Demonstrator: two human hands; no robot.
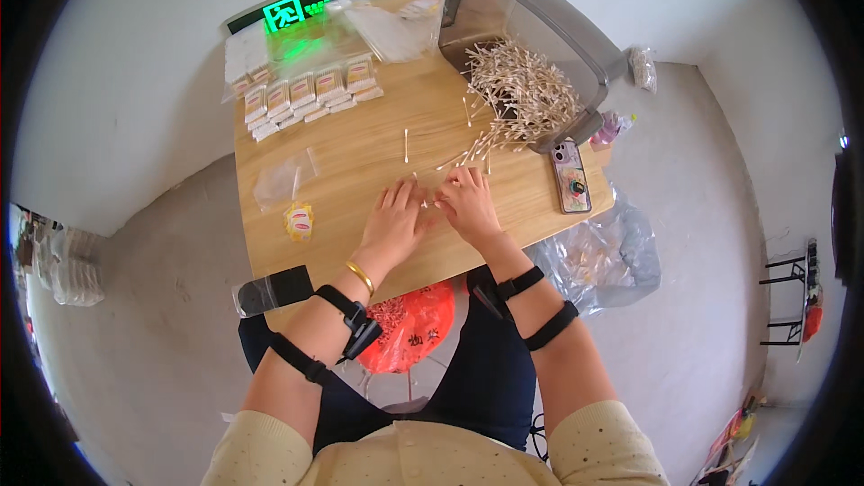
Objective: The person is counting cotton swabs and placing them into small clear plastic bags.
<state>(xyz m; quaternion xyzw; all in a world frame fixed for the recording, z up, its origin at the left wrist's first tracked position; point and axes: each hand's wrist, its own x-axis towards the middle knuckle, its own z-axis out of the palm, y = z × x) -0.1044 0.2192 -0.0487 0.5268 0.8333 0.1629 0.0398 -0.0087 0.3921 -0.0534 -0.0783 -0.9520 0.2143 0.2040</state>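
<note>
My left hand and my right hand are close together over the near middle of the wooden table. Both have curled fingers, with small white cotton tips showing at the fingertips. Each seems to pinch cotton swabs, mostly hidden under the fingers. One loose cotton swab lies just beyond my left hand. Past my right hand, a heap of cotton swabs spills from a grey translucent bin tipped on its side.
Stacks of small packs stand at the far left, near plastic bags and a lit green sign. Yellow-and-white cards lie left; a phone lies right. A red bag and transparent bag hang below the edge.
</note>
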